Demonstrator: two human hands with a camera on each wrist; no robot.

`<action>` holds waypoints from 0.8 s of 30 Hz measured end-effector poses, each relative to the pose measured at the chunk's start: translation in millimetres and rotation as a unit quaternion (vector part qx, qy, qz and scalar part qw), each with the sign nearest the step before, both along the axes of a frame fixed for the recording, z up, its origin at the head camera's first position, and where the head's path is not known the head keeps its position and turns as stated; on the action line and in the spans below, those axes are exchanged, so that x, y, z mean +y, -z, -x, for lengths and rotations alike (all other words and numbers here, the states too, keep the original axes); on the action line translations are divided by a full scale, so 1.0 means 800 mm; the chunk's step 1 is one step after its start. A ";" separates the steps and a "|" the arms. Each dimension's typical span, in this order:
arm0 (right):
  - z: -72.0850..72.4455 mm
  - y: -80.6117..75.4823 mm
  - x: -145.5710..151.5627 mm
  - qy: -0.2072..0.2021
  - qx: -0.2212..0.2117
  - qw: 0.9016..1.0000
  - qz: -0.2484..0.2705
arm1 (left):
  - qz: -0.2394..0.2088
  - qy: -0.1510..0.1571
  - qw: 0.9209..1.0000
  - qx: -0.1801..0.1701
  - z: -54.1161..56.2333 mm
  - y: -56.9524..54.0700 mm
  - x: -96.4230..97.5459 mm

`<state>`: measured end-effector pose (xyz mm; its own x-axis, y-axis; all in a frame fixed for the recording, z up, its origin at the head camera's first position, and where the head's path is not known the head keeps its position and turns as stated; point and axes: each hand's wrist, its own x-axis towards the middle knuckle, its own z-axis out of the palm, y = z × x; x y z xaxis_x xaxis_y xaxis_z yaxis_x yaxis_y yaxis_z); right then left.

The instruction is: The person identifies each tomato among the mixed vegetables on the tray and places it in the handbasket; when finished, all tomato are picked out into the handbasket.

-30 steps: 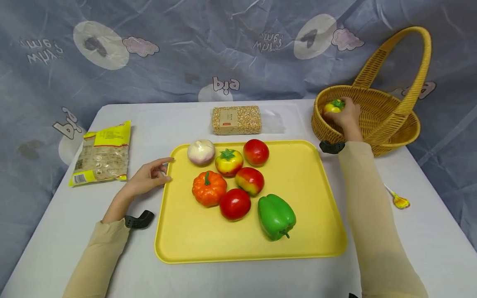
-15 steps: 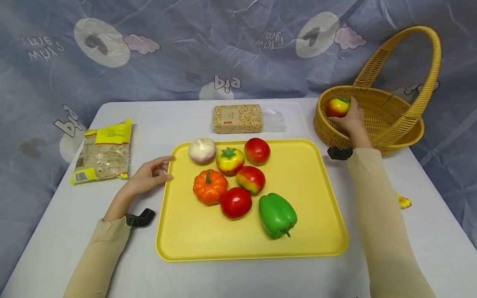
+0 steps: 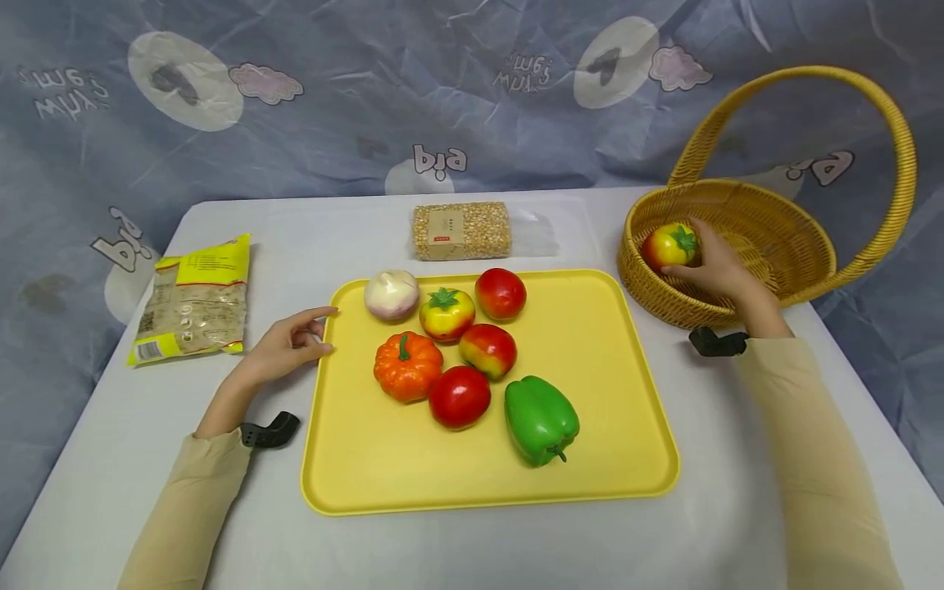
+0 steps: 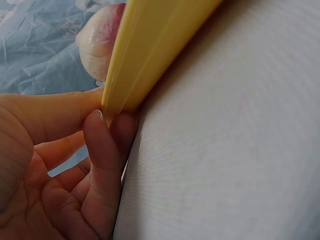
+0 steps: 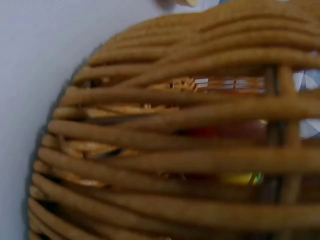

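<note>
My right hand (image 3: pixel 715 266) reaches over the near rim of a wicker basket (image 3: pixel 664 303), thumb and fingers around a yellow-and-red tomato (image 3: pixel 669 246) with a green leafy top. The basket wall (image 5: pixel 165 160) fills the right wrist view, hiding that hand; bits of red and yellow show through its gaps. My left hand (image 3: pixel 283 348) holds the left edge of a yellow tray (image 3: pixel 605 410); in the left wrist view its fingers (image 4: pixel 97 145) pinch the rim. Nearest on the tray are a garlic bulb (image 3: pixel 392 295) and an orange pumpkin (image 3: pixel 408 369).
Also on the tray are a similar tomato (image 3: pixel 447 318), a green pepper (image 3: pixel 542 422) and red fruits (image 3: pixel 460 397). A bag of corn kernels (image 3: pixel 472 229) lies behind it. Left of it is a yellow-topped packet (image 3: pixel 195 303). A patterned cloth (image 3: pixel 332 147) hangs behind the table.
The right hand and tomato have moved lower in the basket, and the tomato has turned in the fingers. The basket has tipped and its handle swung rightward. The right sleeve now covers the lollipop.
</note>
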<state>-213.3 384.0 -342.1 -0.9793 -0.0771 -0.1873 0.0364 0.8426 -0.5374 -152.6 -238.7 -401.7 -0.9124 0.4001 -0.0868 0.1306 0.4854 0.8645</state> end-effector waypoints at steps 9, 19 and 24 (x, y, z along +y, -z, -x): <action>-0.016 -0.001 0.015 -0.024 -0.029 0.999 -0.005 | -0.002 0.000 1.000 0.012 -0.001 0.000 -0.002; -0.038 -0.019 0.007 -0.009 -0.012 1.000 -0.023 | -0.009 0.006 1.000 0.011 0.001 0.005 0.002; -0.054 -0.034 -0.017 0.012 0.056 0.998 0.003 | -0.008 0.001 1.000 0.012 0.002 0.003 -0.001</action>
<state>-170.4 370.7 -314.5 -0.9956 -0.0550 -0.0760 -0.0048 0.8388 -0.5444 -153.9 -239.3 -404.3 -0.9131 0.4035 -0.0585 0.1522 0.4704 0.8692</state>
